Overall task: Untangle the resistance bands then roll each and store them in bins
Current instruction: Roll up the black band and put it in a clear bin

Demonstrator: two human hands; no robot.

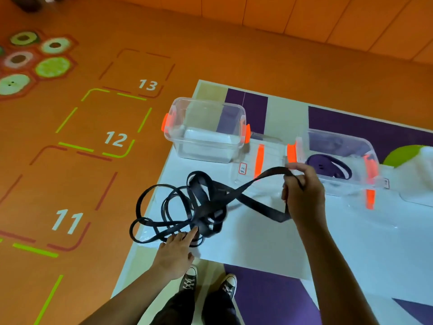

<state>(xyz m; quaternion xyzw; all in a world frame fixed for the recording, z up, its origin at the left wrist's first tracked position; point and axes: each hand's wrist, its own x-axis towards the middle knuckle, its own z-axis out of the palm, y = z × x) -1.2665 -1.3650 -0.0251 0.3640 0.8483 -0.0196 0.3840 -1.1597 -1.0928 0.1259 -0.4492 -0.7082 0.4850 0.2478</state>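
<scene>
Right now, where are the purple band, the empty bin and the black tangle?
Purple band (pixel 328 167): head view, on its coil.
Empty bin (pixel 206 106): head view, far rim.
Black tangle (pixel 201 202): head view, knotted middle.

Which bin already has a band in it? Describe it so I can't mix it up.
On the white and purple mat, two clear bins with orange latches stand side by side. Take the right-hand bin, just beyond the right hand. It alone holds a rolled purple band; the left-hand bin holds none.

A glossy orange floor (pixel 210 55) carries numbered dashed squares (pixel 110 127) and green-and-white hexagon dots (pixel 52 66); an orange panelled wall (pixel 328 17) rises behind it.
</scene>
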